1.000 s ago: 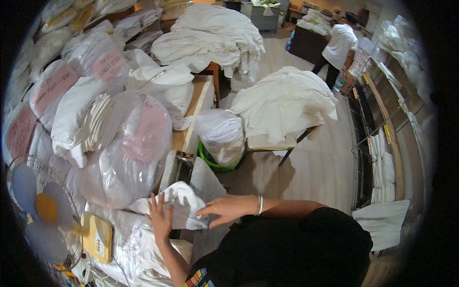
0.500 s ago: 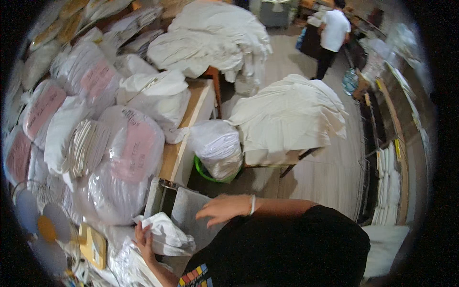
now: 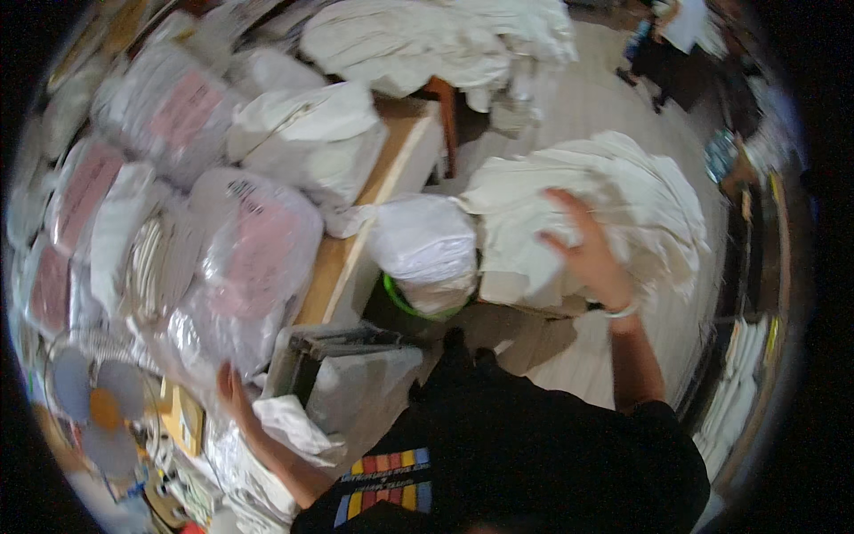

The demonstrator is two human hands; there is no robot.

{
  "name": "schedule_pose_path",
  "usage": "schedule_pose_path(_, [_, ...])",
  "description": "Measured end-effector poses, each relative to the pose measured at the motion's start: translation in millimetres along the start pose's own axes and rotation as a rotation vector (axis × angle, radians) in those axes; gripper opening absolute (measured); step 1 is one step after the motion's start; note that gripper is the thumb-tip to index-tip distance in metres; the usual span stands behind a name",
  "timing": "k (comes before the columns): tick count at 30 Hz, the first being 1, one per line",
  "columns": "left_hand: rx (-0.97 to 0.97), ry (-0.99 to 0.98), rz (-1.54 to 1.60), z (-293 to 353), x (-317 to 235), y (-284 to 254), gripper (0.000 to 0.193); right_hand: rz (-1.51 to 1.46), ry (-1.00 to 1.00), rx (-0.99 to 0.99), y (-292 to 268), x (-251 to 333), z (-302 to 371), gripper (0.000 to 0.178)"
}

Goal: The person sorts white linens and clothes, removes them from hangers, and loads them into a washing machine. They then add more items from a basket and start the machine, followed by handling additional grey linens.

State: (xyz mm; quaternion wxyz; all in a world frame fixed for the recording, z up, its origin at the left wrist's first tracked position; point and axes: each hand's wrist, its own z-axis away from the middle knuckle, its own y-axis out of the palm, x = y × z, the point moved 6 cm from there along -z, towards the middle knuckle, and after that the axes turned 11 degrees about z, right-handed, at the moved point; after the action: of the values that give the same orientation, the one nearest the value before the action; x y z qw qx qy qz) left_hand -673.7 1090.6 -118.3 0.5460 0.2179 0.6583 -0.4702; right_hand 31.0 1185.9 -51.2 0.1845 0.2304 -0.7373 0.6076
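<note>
My right hand (image 3: 589,254), with a white band at the wrist, reaches out over a heap of cream cloth (image 3: 516,214). Its fingers are spread and nothing is in them; whether it touches the cloth I cannot tell. My left hand (image 3: 235,392) is empty, its fingers stretched out, close to a plastic-wrapped bundle with a pink sheet (image 3: 253,258). Beside the left forearm lies a crumpled white cloth (image 3: 298,427). Between the heap and a wooden-edged table (image 3: 342,267), a bagged white bundle (image 3: 422,240) sits in a green basket (image 3: 391,292).
More wrapped white bundles (image 3: 160,107) crowd the left side. A fan (image 3: 102,405) stands at the lower left. White cloth (image 3: 409,44) is piled at the back, and a person (image 3: 685,44) is at the far right. Folded white cloths (image 3: 734,383) line the right.
My right hand has swung right and forward over the cream heap. My left hand has come away from the white cloth toward the wrapped bundle. The view has shifted.
</note>
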Motion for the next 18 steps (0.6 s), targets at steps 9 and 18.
schedule_pose_path(9, [0.032, -0.474, 0.966, -235, 54, 354, 0.05, -0.238, 0.233, 0.336, 75, 22, -105, 0.043])
schedule_pose_path(18, [0.197, -1.021, 0.475, -312, 286, 530, 0.052, -0.129, -0.103, 0.871, 275, 63, -178, 0.048])
